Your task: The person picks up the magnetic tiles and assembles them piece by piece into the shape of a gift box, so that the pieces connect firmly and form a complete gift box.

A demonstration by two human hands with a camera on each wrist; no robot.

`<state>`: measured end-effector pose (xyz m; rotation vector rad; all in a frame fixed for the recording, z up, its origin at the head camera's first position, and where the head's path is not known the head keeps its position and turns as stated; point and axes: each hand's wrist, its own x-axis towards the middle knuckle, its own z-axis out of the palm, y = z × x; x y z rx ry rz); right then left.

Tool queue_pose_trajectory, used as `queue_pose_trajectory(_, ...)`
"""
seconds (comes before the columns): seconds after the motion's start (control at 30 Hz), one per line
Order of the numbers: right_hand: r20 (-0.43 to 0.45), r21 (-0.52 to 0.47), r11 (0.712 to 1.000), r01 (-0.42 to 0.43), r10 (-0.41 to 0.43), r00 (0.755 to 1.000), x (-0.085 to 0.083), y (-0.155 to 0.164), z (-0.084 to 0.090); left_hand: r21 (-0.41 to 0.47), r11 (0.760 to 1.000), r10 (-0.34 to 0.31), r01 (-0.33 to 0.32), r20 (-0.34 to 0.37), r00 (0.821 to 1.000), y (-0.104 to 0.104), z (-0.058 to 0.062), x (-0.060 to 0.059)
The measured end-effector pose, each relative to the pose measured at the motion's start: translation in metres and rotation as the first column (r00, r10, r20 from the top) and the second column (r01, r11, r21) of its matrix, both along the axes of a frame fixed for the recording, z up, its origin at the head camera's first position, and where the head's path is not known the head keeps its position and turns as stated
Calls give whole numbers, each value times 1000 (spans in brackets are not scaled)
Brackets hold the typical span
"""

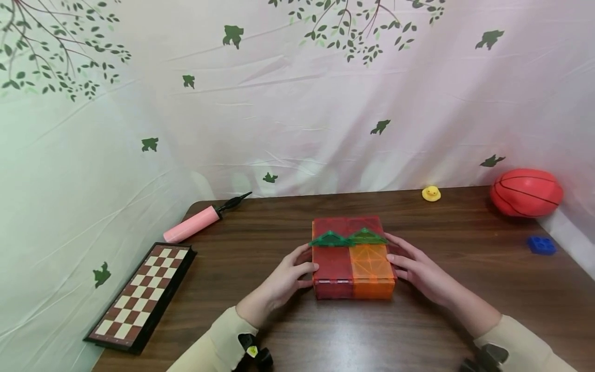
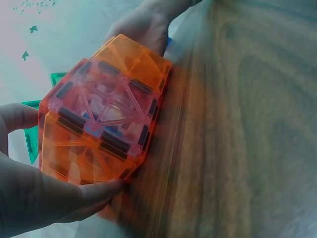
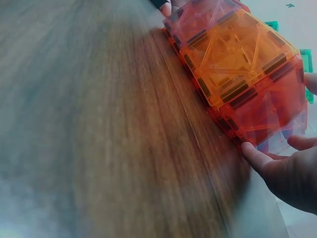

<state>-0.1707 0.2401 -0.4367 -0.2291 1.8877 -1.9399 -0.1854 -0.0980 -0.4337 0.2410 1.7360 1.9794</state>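
A box of translucent red and orange magnetic tiles (image 1: 332,263) sits on the wooden table, with two green triangle tiles (image 1: 367,236) standing across its top. At its left side, my left hand (image 1: 284,279) grips the wall, thumb near the top edge and fingers lower down. My right hand (image 1: 425,271) holds the opposite side in a similar way. In the left wrist view, pink and orange tiles (image 2: 106,96) form the near walls, and some blue shows through them. The right wrist view shows an orange tile (image 3: 237,54) beside a red one, with fingertips low on the wall.
A checkered game board (image 1: 141,292) lies at the left, with a pink hand pump (image 1: 192,225) behind it. Toward the back right are a yellow rubber duck (image 1: 431,194), a dented red ball (image 1: 527,192) and a blue brick (image 1: 541,245). A leaf-patterned curtain (image 1: 302,103) hangs behind.
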Motion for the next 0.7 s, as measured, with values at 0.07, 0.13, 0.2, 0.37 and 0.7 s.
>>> queue_pose_trajectory(0.07, 2, -1, 1000, 4, -4, 1000, -3, -1, 0, -2, 1000, 0, 0, -3, 1000, -1, 0, -3)
queue_pose_trajectory(0.13, 1, -4, 1000, 3, -3, 1000, -6, -3, 0, -4, 1000, 2, -2, -3, 1000, -2, 0, -7)
queue_pose_trajectory(0.2, 0, -6, 1000, 2, -2, 1000, -10, -5, -1, -8, 1000, 6, -6, -1, 1000, -4, 0, -11)
queue_pose_trajectory(0.37, -3, -10, 1000, -3, 3, 1000, -19, -8, -3, -11, 1000, 6, -6, -3, 1000, -7, 1, -18)
queue_pose_trajectory(0.7, -19, 3, 1000, -6, 6, 1000, -25, -8, -5, -6, 1000, 15, -15, 13, 1000, -9, 2, -23)
